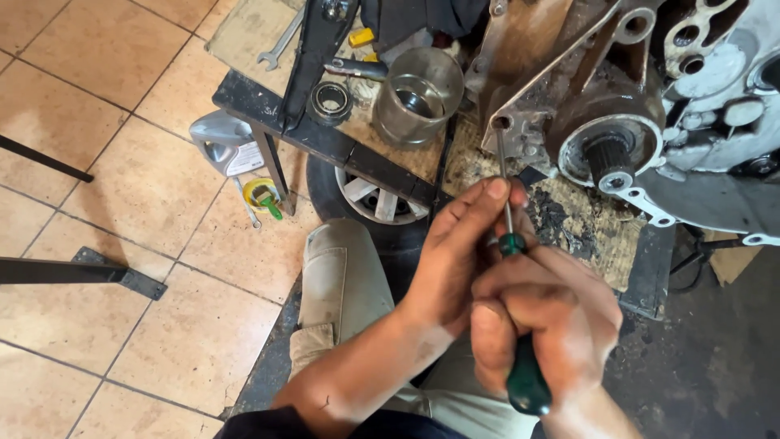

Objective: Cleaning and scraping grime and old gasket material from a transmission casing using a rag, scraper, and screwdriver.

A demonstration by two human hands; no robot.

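Note:
My right hand (546,317) grips the green handle of a screwdriver (526,380). Its thin metal shaft (504,175) runs up to a hole on the lower edge of a grimy engine casing (601,97). My left hand (457,248) wraps around the shaft just above the handle, fingers pinching it. The casing rests on a dirty low workbench (325,138). A splined shaft (609,158) sticks out of the casing to the right of the screwdriver tip.
On the bench stand a metal cylinder sleeve (417,96), a bearing (329,102) and a wrench (280,42). A grey oil bottle (223,145) and a yellow-green tool (264,197) lie on the tiled floor. A wheel (374,199) sits under the bench by my knee (341,276).

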